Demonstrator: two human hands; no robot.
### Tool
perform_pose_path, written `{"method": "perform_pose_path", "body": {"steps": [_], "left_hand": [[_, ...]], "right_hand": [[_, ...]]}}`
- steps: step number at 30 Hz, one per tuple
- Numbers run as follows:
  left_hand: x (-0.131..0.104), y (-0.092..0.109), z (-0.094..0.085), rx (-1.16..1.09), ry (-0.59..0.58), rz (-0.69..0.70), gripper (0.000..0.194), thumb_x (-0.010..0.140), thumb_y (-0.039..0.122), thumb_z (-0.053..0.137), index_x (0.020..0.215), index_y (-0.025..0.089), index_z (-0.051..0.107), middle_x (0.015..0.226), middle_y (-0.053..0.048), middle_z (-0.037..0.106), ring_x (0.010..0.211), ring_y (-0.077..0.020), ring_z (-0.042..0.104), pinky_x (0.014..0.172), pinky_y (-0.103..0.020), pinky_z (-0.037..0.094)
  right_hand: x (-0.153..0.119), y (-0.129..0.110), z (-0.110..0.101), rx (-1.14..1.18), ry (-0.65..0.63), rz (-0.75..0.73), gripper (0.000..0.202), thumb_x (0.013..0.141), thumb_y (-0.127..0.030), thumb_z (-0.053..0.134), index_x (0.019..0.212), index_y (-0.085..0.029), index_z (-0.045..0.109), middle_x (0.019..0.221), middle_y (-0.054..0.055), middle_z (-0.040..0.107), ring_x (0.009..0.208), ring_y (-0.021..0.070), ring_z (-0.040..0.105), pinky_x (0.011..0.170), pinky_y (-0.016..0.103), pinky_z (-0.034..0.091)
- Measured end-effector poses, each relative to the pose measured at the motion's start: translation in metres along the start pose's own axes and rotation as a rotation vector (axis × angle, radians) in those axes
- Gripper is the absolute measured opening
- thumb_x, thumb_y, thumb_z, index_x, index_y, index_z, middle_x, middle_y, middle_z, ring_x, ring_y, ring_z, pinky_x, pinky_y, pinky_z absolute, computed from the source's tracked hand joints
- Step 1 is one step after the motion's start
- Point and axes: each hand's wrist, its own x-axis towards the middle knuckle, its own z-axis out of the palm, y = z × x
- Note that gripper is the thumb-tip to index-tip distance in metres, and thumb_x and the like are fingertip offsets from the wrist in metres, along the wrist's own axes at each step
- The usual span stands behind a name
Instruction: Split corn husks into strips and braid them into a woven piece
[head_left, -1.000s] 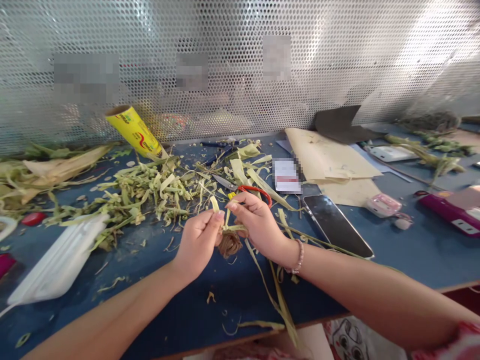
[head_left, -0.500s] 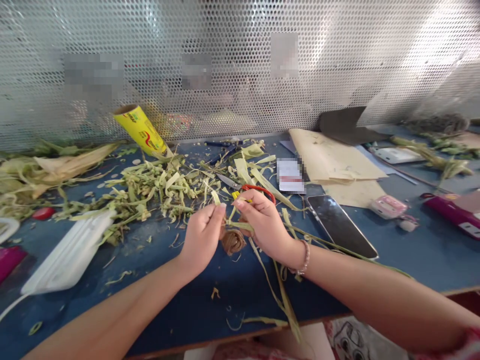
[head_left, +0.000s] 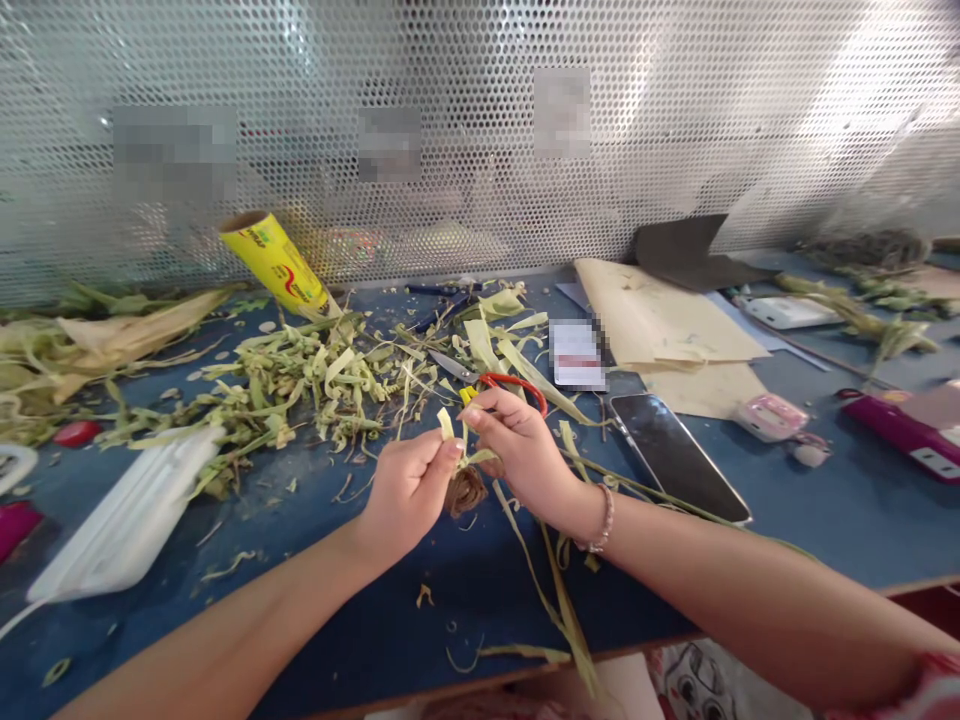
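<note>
My left hand [head_left: 409, 485] pinches a narrow pale-green leaf strip [head_left: 445, 424] between thumb and forefinger; its short end stands up above the thumb. Close on its right, my right hand [head_left: 517, 445] has its fingers closed on a part of the same kind of strip, and the fingers hide most of it. A small coil of brown twine [head_left: 466, 491] lies on the table just under both hands. Beyond the right hand are scissors [head_left: 514, 385] with red handles, blades pointing left. Something small and yellow [head_left: 468, 394] shows beside the right fingertips.
A heap of curled green leaf strips [head_left: 322, 370] spreads left of centre. Behind it a yellow cardboard tube [head_left: 277, 265] leans before a perforated metal screen [head_left: 465, 60]. A white face mask [head_left: 131, 515] lies left; a phone [head_left: 679, 455] and brown paper [head_left: 667, 315] lie right.
The hands have come slightly closer together, and the strip's end above the left thumb now stands more upright. The view has shifted a little.
</note>
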Motion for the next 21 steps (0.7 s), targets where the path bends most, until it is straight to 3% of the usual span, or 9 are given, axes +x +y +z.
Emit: {"method": "perform_pose_path", "body": {"steps": [4, 8, 12, 16, 21], "left_hand": [[0.005, -0.014, 0.004, -0.394, -0.020, -0.294, 0.040, 0.079, 0.044, 0.046, 0.050, 0.018, 0.033, 0.043, 0.007, 0.024, 0.039, -0.0055, 0.022, 0.041, -0.022, 0.020], [0.010, -0.020, 0.006, -0.654, 0.025, -0.399, 0.040, 0.073, 0.049, 0.054, 0.055, 0.017, 0.040, 0.045, 0.009, 0.019, 0.039, -0.0032, 0.018, 0.041, -0.020, 0.017], [0.010, -0.013, 0.002, -0.744, 0.095, -0.428, 0.037, 0.070, 0.045, 0.060, 0.057, 0.016, 0.042, 0.044, 0.010, 0.021, 0.039, -0.0023, 0.020, 0.042, -0.018, 0.019], [0.012, -0.012, -0.003, -0.733, 0.187, -0.358, 0.029, 0.074, 0.037, 0.059, 0.060, 0.016, 0.045, 0.041, 0.010, 0.025, 0.038, -0.0030, 0.026, 0.043, -0.019, 0.024], [0.012, -0.018, -0.005, -0.636, 0.102, -0.313, 0.021, 0.075, 0.035, 0.057, 0.080, 0.015, 0.056, 0.039, 0.009, 0.033, 0.037, -0.0047, 0.032, 0.043, -0.020, 0.026]], "right_hand": [[-0.003, -0.002, -0.005, -0.143, -0.070, -0.072, 0.022, 0.077, -0.040, 0.052, 0.076, -0.020, 0.044, 0.047, -0.011, 0.027, 0.038, 0.0027, 0.022, 0.037, 0.018, 0.017], [-0.006, -0.002, -0.008, -0.243, -0.106, -0.042, 0.020, 0.078, -0.038, 0.051, 0.081, -0.021, 0.040, 0.046, -0.012, 0.026, 0.036, 0.0023, 0.020, 0.035, 0.017, 0.016], [-0.002, 0.001, -0.007, -0.271, -0.068, -0.032, 0.020, 0.080, -0.038, 0.047, 0.076, -0.020, 0.040, 0.044, -0.012, 0.029, 0.033, 0.0019, 0.025, 0.033, 0.016, 0.020], [0.005, 0.004, -0.006, -0.244, 0.015, -0.052, 0.023, 0.081, -0.042, 0.046, 0.075, -0.021, 0.041, 0.040, -0.012, 0.032, 0.030, 0.0035, 0.030, 0.030, 0.016, 0.024], [0.012, 0.007, -0.006, -0.236, 0.089, -0.114, 0.023, 0.080, -0.043, 0.048, 0.076, -0.021, 0.043, 0.041, -0.011, 0.035, 0.030, 0.0040, 0.032, 0.029, 0.016, 0.024]]}}
